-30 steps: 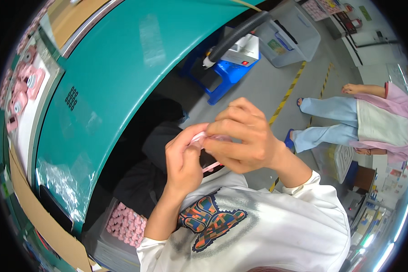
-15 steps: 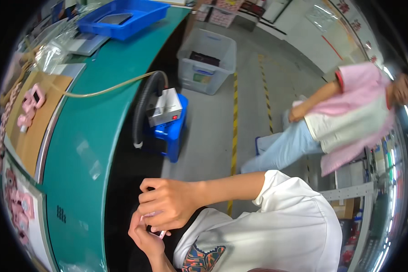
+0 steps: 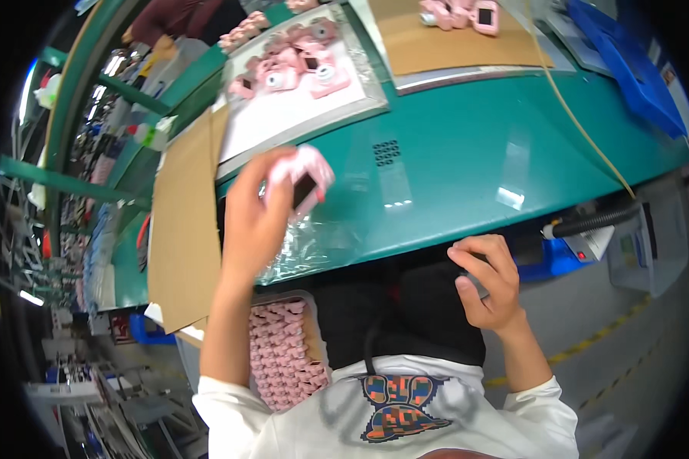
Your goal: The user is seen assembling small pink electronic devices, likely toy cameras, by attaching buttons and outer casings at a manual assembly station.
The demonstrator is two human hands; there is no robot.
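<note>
My left hand (image 3: pixel 253 210) is closed around a pink toy camera (image 3: pixel 302 180) with a dark screen, holding it above the left part of the green table, over some clear plastic film (image 3: pixel 306 245). The camera is a little smeared by motion. Just off the table's front edge, on the right, my right hand (image 3: pixel 494 287) has its fingers loosely bent and apart, with nothing visible in them. Beyond my left hand, a white board (image 3: pixel 253 126) bears several pink toy cameras (image 3: pixel 283 65).
More pink cameras lie on a brown board (image 3: pixel 467 50). A blue tray (image 3: pixel 628 65) and a thin hose (image 3: pixel 574 115) are at the right. Small black rings (image 3: pixel 386 153) sit on the table (image 3: pixel 444 176). Below my left forearm stands a bin of pink pieces (image 3: pixel 283 352). Cardboard (image 3: pixel 184 229) stands left.
My hands were together over my lap around a small pink thing; now they are apart, the left one holding the camera over the table. The view has swung left from the aisle.
</note>
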